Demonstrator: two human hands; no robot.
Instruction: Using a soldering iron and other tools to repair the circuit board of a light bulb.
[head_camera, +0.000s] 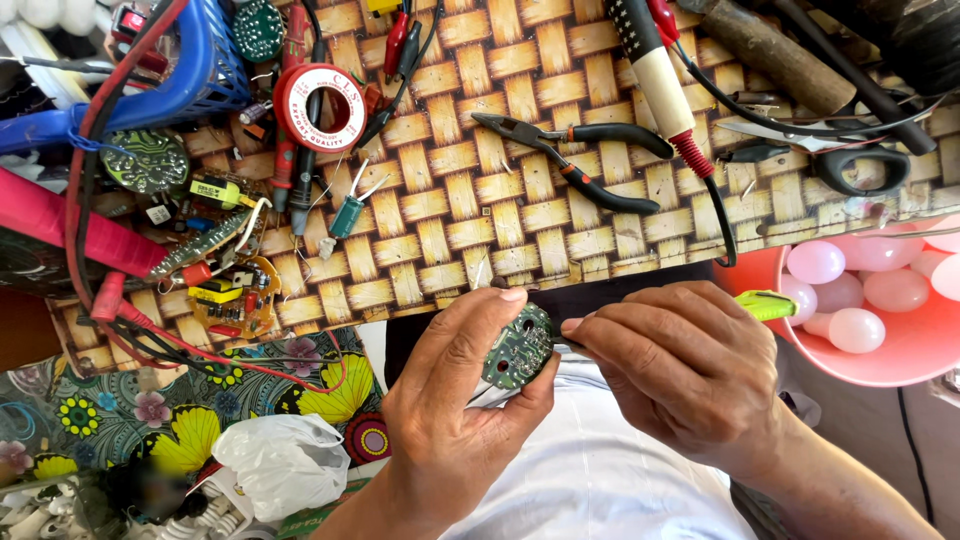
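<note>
My left hand (455, 395) grips a small round green circuit board (517, 347) between thumb and fingers, close to my lap. My right hand (680, 370) is closed around a tool with a yellow-green handle (768, 304), its thin tip touching the board's right edge. Black-handled pliers (580, 160) lie shut on the woven mat (450, 220) above my hands. A soldering iron (655, 80) with a cream and red grip rests further up.
Loose circuit boards (225, 290), a green capacitor (348, 215), a solder reel (320, 108), red leads and a blue basket (190, 70) crowd the left. A pink bowl (890, 345) of pale bulbs sits right. A white bag (285, 460) lies on floral cloth.
</note>
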